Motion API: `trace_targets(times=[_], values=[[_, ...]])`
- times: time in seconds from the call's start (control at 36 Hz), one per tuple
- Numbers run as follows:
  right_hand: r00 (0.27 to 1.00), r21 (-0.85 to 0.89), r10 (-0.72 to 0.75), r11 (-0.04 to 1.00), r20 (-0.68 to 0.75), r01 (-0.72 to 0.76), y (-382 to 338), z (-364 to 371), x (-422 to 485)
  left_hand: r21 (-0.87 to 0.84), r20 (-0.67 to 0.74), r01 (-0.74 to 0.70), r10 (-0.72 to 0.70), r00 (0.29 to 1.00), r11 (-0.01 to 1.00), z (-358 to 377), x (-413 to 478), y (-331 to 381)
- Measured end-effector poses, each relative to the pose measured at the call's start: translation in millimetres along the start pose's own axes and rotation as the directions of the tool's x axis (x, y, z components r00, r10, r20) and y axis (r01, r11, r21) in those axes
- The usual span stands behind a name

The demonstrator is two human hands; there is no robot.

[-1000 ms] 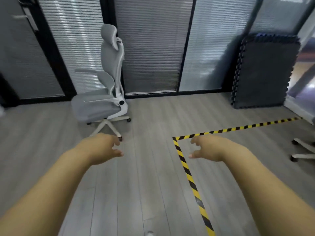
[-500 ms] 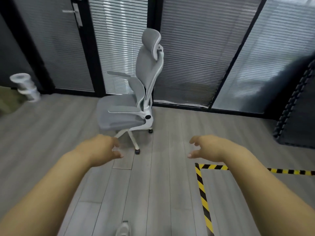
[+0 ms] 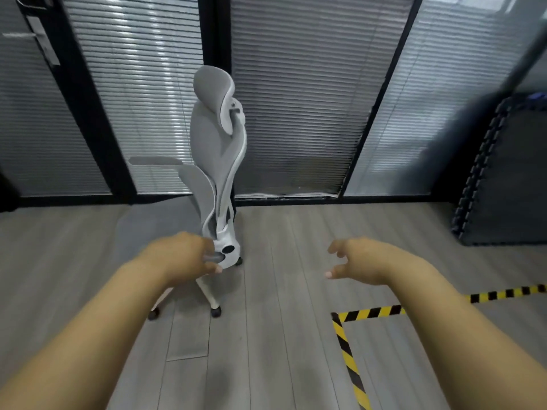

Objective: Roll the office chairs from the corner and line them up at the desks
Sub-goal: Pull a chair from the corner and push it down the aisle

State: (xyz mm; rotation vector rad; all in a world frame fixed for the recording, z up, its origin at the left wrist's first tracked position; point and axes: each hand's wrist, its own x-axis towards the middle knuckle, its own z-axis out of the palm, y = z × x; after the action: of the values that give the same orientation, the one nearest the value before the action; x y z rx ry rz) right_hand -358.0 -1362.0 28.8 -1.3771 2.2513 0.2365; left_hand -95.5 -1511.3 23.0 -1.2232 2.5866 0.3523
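Grey mesh office chair (image 3: pixel 217 161) upright on the wooden floor (image 3: pixel 266 335), side-on, backrest toward the blinds (image 3: pixel 296 99), seat facing left. White frame and base; two dark castors visible near the bottom. Headrest at top, one armrest projecting left. Stands just in front of the black-framed glass partition, close to a vertical post.

Left hand (image 3: pixel 180 257) in front of the chair's lower frame, fingers curled, thumb beside the white hub; overlaps the seat area, but actual contact cannot be told. Right hand (image 3: pixel 359 263) well apart from the chair, to its right, loosely curled and partly open, holding nothing.

Yellow-and-black tape (image 3: pixel 349 350) forming a corner on the floor at lower right. Dark foam mats (image 3: pixel 503 184) leaning at far right. Door handle (image 3: pixel 38 39) at upper left.
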Motion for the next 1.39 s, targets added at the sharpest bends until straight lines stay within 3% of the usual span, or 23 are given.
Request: trace_targets(times=[0.25,0.58,0.78,0.97,1.22,1.31,1.39], values=[[1.000,-0.054,0.001,0.999,0.000,-0.001,79.5,-67.6,115.0,-0.021,-0.003,0.000,0.000,1.000,1.000,-22.8,146.8,52.2],[0.984,-0.166,-0.177,0.971,0.001,0.175,128.1,-185.1,286.0,-0.096,-0.029,0.095,-0.098,0.995,0.991,-68.5,289.0,91.4],[0.956,-0.218,-0.290,0.931,0.052,0.294,111.8,-217.3,384.7,-0.064,-0.230,0.184,-0.194,0.954,0.981,-96.6,352.4,80.7],[0.927,-0.234,-0.373,0.898,0.044,0.372,85.2,-250.7,468.5,-0.159,-0.451,0.235,-0.282,0.847,0.959,-128.4,436.5,54.9],[0.841,-0.275,-0.536,0.799,0.075,0.534,34.8,-291.1,555.8,-0.172,-0.360,0.505,-0.531,0.767,0.846,-150.3,509.4,19.1],[0.805,-0.309,-0.583,0.749,0.114,0.586,16.1,-302.6,586.0,-0.133,-0.305,0.516,-0.531,0.791,0.846,-149.1,522.8,7.1],[0.749,-0.333,-0.651,0.683,0.125,0.650,-7.7,-313.0,616.6,-0.126,-0.273,0.570,-0.581,0.767,0.812,-157.0,528.1,3.8]])
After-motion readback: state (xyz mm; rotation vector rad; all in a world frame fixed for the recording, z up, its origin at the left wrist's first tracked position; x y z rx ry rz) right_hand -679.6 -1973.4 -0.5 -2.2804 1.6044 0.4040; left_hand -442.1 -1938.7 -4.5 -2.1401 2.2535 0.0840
